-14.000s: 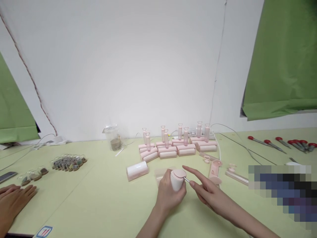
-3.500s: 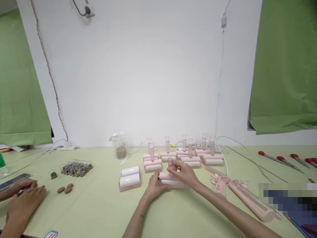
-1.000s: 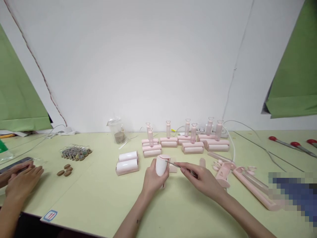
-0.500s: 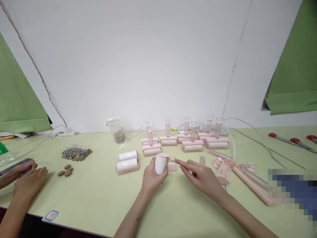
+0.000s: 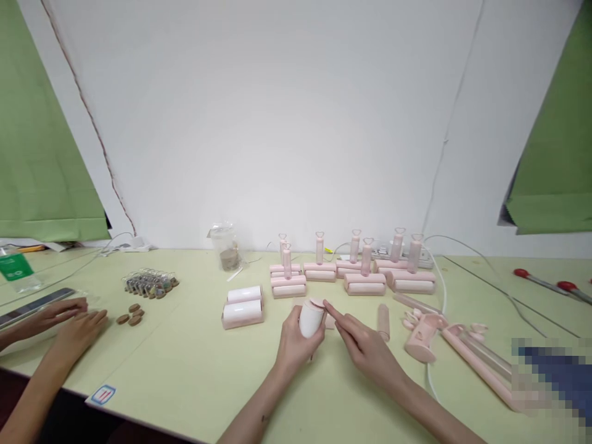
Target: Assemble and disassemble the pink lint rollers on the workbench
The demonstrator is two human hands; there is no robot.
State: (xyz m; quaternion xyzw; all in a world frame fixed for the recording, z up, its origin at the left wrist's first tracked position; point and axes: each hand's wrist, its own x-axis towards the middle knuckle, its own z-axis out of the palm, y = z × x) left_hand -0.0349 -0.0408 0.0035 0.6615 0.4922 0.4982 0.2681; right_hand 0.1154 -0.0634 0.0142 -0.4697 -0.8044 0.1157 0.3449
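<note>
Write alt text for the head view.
The left hand holds a white roll; the right hand has a finger at its pink end piece. Beyond stand pink rollers, handles upright, on a green table, another person's hands at left.

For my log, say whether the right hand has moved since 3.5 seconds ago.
Yes: the right hand moved down and rightward in view, against the bag.

Bare tabletop [image 5: 176, 382] offers a lane from the left hand [image 5: 293, 344] to the brown discs [image 5: 123, 319], in front of 2 white rolls [image 5: 243, 313]. Between the left hand and the right hand [image 5: 363, 345], a held white cylinder [image 5: 311, 320] blocks passage; open surface lies between the forearms [image 5: 253, 404]. Behind, 7 upright handles [image 5: 367, 259] on pink rollers [image 5: 365, 285] form a barrier before the wall [image 5: 296, 123]. Rightward, a tube [image 5: 383, 322], loose pink parts [image 5: 422, 345] and a white cable [image 5: 431, 379] obstruct.
</note>
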